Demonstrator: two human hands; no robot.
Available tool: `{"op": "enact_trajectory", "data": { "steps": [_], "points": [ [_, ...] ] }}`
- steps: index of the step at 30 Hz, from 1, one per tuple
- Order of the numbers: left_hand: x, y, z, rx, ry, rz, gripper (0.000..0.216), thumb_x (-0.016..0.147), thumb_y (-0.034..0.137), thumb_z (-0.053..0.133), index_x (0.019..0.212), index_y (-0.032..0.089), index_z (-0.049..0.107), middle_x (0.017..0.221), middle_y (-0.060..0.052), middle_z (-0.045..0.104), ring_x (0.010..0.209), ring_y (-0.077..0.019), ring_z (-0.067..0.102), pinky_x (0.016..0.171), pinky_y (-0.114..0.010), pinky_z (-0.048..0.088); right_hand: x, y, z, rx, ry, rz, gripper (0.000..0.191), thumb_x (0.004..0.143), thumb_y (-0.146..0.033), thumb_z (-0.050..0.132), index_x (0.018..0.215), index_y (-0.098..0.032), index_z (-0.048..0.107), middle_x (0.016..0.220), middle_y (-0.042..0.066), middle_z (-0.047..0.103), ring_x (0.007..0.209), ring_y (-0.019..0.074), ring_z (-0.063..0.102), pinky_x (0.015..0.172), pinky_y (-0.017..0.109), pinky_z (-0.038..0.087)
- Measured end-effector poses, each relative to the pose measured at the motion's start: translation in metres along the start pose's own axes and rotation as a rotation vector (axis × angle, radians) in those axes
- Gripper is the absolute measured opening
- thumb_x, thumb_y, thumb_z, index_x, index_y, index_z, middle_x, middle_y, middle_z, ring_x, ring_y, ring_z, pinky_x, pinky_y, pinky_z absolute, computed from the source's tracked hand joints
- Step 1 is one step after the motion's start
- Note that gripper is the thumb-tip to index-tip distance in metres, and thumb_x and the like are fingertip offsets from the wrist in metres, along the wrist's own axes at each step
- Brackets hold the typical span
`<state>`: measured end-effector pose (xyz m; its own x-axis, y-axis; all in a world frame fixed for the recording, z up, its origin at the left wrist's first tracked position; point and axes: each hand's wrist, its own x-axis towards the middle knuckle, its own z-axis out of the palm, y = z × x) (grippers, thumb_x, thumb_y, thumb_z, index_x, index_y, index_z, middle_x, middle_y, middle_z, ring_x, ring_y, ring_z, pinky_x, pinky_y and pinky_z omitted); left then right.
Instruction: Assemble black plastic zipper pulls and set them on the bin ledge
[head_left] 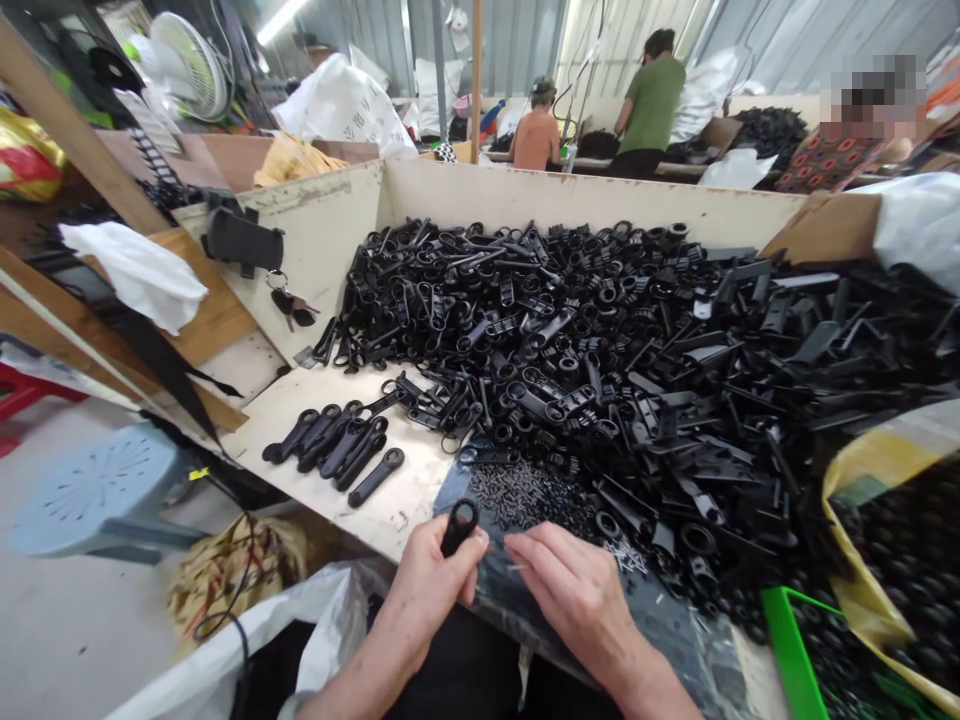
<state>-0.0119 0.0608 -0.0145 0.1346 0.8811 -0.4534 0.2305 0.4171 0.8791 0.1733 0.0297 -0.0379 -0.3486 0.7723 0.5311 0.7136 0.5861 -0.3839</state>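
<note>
Bare left hand point(435, 572) and bare right hand point(571, 577) are hovering near each other, the left grasping an elongated, ring-ended black plastic part point(454, 532) ring-upward, the right apparently pinching a slim, pale, tiny piece point(516, 567). Steadying the part firmly should be helping accurate handling.

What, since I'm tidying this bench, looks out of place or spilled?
The keys hanging against the bench's left side wall look a little odd, being unlike the black parts heaped nearby. Small white pieces by the right hand lie loosely scattered on the dark mat, perhaps spilled.
</note>
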Motion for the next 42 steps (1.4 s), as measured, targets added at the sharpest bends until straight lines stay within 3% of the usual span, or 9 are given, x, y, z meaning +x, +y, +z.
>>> {"op": "enact_trajectory", "data": {
  "steps": [5, 12, 17, 20, 23, 27, 33, 36, 42],
  "points": [
    [0.003, -0.007, -0.002, -0.005, 0.046, 0.021, 0.030, 0.084, 0.047, 0.063, 0.076, 0.018, 0.062, 0.046, 0.006, 0.053, 0.042, -0.0087, 0.029, 0.044, -0.022, 0.021, -0.002, 0.001, 0.002, 0.019, -0.027, 0.199, 0.024, 0.105, -0.022, 0.047, 0.108, -0.019, 0.071, 0.087, 0.005, 0.071, 0.071, 0.0164, 0.068, 0.064, 0.025, 0.049],
    [-0.010, -0.009, -0.005, 0.064, 0.038, 0.192, 0.027, 0.088, 0.045, 0.065, 0.083, 0.019, 0.071, 0.053, 0.005, 0.058, 0.059, -0.0153, 0.056, 0.065, -0.024, 0.043, 0.006, -0.025, -0.008, 0.562, 0.010, 0.823, 0.032, 0.094, -0.047, 0.064, 0.080, -0.020, 0.073, 0.070, 0.000, 0.065, 0.060, 0.0145, 0.054, 0.056, 0.024, 0.043],
    [-0.027, -0.017, 0.000, 0.231, 0.058, 0.354, 0.026, 0.091, 0.042, 0.062, 0.077, 0.021, 0.069, 0.058, 0.004, 0.058, 0.059, -0.0151, 0.056, 0.061, -0.024, 0.040, 0.003, -0.044, 0.002, 0.855, 0.030, 1.013, 0.043, 0.087, -0.058, 0.068, 0.076, -0.016, 0.069, 0.066, 0.000, 0.060, 0.058, 0.0131, 0.049, 0.055, 0.024, 0.041],
    [-0.032, -0.024, 0.004, 0.182, 0.020, 0.253, 0.031, 0.091, 0.046, 0.061, 0.073, 0.021, 0.066, 0.053, 0.004, 0.057, 0.054, -0.0151, 0.054, 0.058, -0.024, 0.039, -0.012, -0.047, 0.003, 0.722, 0.051, 0.906, 0.035, 0.091, -0.049, 0.067, 0.076, -0.017, 0.071, 0.067, 0.000, 0.060, 0.059, 0.0136, 0.052, 0.054, 0.023, 0.043],
    [-0.031, -0.026, 0.005, 0.049, -0.041, 0.107, 0.035, 0.089, 0.050, 0.064, 0.070, 0.020, 0.064, 0.044, 0.005, 0.053, 0.047, -0.0136, 0.048, 0.055, -0.024, 0.038, -0.026, -0.044, 0.000, 0.490, 0.054, 0.609, 0.023, 0.097, -0.033, 0.062, 0.081, -0.020, 0.072, 0.070, 0.001, 0.062, 0.056, 0.0130, 0.056, 0.052, 0.022, 0.045],
    [-0.025, -0.022, 0.000, -0.052, 0.117, 0.058, 0.037, 0.081, 0.052, 0.072, 0.067, 0.019, 0.063, 0.041, 0.005, 0.050, 0.046, -0.0113, 0.041, 0.052, -0.022, 0.034, -0.029, -0.032, 0.004, 0.207, 0.040, 0.334, 0.022, 0.104, -0.025, 0.052, 0.092, -0.021, 0.070, 0.078, 0.003, 0.068, 0.065, 0.0149, 0.067, 0.061, 0.023, 0.051],
    [-0.026, -0.019, 0.001, -0.158, 0.113, -0.047, 0.043, 0.075, 0.057, 0.075, 0.072, 0.016, 0.064, 0.045, 0.004, 0.053, 0.040, -0.0060, 0.028, 0.042, -0.019, 0.015, -0.016, -0.004, 0.000, 0.061, 0.068, 0.445, 0.028, 0.107, -0.033, 0.045, 0.105, -0.022, 0.071, 0.088, 0.005, 0.069, 0.075, 0.0171, 0.070, 0.069, 0.025, 0.054],
    [-0.028, -0.015, 0.008, -0.260, 0.087, -0.097, 0.045, 0.074, 0.058, 0.076, 0.080, 0.015, 0.065, 0.047, 0.004, 0.056, 0.039, -0.0042, 0.028, 0.042, -0.017, 0.017, -0.012, 0.004, -0.012, 0.036, 0.053, 0.526, 0.030, 0.106, -0.038, 0.048, 0.094, -0.023, 0.070, 0.087, 0.004, 0.069, 0.073, 0.0175, 0.070, 0.065, 0.026, 0.053],
    [-0.024, -0.008, 0.014, -0.344, 0.031, -0.105, 0.046, 0.072, 0.057, 0.079, 0.078, 0.015, 0.062, 0.050, 0.004, 0.058, 0.040, -0.0026, 0.032, 0.043, -0.016, 0.018, -0.009, 0.000, -0.007, -0.203, -0.092, 0.465, 0.045, 0.108, -0.042, 0.038, 0.078, -0.023, 0.066, 0.076, 0.002, 0.063, 0.058, 0.0147, 0.066, 0.051, 0.026, 0.043]
  ]
}}
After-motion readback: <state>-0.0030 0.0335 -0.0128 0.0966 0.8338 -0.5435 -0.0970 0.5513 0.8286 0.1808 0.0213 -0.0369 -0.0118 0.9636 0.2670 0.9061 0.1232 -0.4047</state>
